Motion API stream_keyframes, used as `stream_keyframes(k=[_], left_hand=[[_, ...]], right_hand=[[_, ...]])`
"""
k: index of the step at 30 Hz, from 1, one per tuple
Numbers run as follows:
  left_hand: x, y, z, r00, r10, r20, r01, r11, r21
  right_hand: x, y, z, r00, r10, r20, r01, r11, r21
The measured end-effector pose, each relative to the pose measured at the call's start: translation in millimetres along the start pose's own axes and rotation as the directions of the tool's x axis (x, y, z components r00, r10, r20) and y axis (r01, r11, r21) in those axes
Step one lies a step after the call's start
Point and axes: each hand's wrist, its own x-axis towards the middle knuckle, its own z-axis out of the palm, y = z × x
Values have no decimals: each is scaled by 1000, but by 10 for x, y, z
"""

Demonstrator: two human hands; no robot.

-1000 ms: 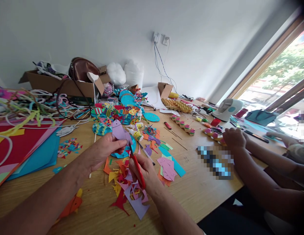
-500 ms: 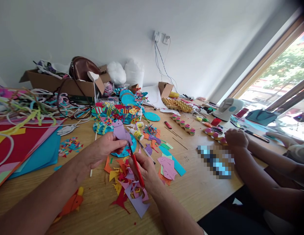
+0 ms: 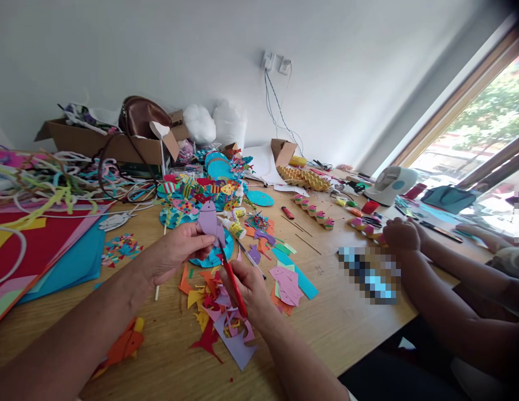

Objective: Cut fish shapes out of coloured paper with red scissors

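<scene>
My left hand (image 3: 182, 248) pinches a purple paper fish (image 3: 208, 218) by its lower part, with the fish's rounded head pointing up. Red-handled scissors (image 3: 235, 289) are gripped in my right hand (image 3: 248, 284), their blades against the tail end of the fish. Under and in front of the hands lies a heap of paper scraps (image 3: 211, 326) in red, yellow, orange and purple. A pink paper fish (image 3: 286, 284) rests on coloured paper to the right. Behind the hands is a blue paper disc (image 3: 215, 257), partly hidden. An orange paper fish (image 3: 123, 345) lies near my left forearm.
Coloured paper sheets (image 3: 71, 267) are stacked at the left, below tangled strips (image 3: 67, 178). Glue bottles (image 3: 234, 227) stand or lie behind the hands. A cardboard box (image 3: 87, 145) sits by the wall. Another person's hand (image 3: 401, 236) rests at the right, near a white machine (image 3: 391, 185).
The purple fish has turned slightly more upright and shifted a little right in my left hand. The scissors stay at its tail, and the view has shifted very slightly.
</scene>
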Motion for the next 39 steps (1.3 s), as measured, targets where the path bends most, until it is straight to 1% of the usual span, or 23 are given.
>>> stream_keyframes(k=[8, 14, 22, 30, 33, 37, 39], left_hand=[[4, 21, 4, 1000, 2, -31, -3, 1000, -25], [-5, 17, -2, 999, 33, -16, -34, 999, -20], [4, -8, -13, 1000, 16, 6, -16, 1000, -16], [9, 13, -62, 999, 2, 38, -4, 999, 44], [15, 19, -64, 999, -3, 43, 1, 999, 48], [17, 16, -61, 1000, -13, 17, 13, 999, 39], [12, 13, -56, 1000, -9, -1, 9, 999, 41]], right_hand=[[11, 0, -1, 1000, -11, -2, 11, 1000, -12], [3, 19, 17, 999, -32, -7, 33, 999, 17], [7, 2, 7, 1000, -28, 7, 28, 999, 24], [-7, -14, -10, 999, -39, 19, 40, 998, -54], [-5, -15, -13, 999, -46, 7, 47, 997, -69], [-1, -17, -15, 997, -71, -1, 71, 994, -83], [3, -12, -13, 998, -62, 3, 62, 995, -77]])
